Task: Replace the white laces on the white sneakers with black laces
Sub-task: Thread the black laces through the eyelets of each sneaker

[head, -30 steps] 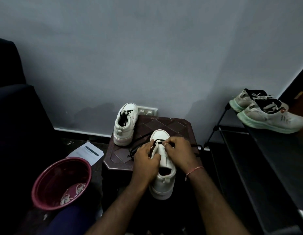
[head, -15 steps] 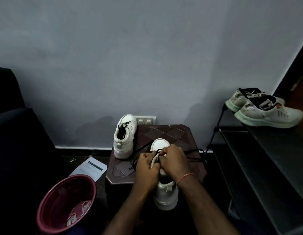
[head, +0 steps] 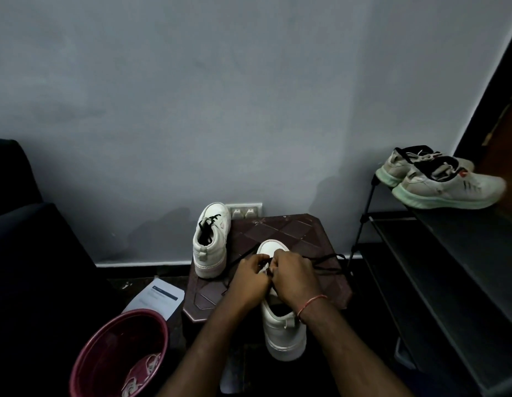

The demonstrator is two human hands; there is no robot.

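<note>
Black lace (head: 325, 257) in pinch grip of left hand (head: 249, 279), right hand (head: 295, 279); white sneaker (head: 280, 330) heel past stool (head: 292, 227) edge.

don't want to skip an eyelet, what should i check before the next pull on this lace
1. Grip on the black lace: ok, the right hand pinches it over the near sneaker.
2. Sneaker held steady: ok, the left hand grips its upper.
3. Next eyelet: cannot tell, both hands hide the eyelets.
4. Loose lace ends free: ok, they trail slack across the table.
5. Heel support: cannot tell, the heel reaches past the table's near edge.
6. Old white laces out of the way: ok, in the red basin.
</note>
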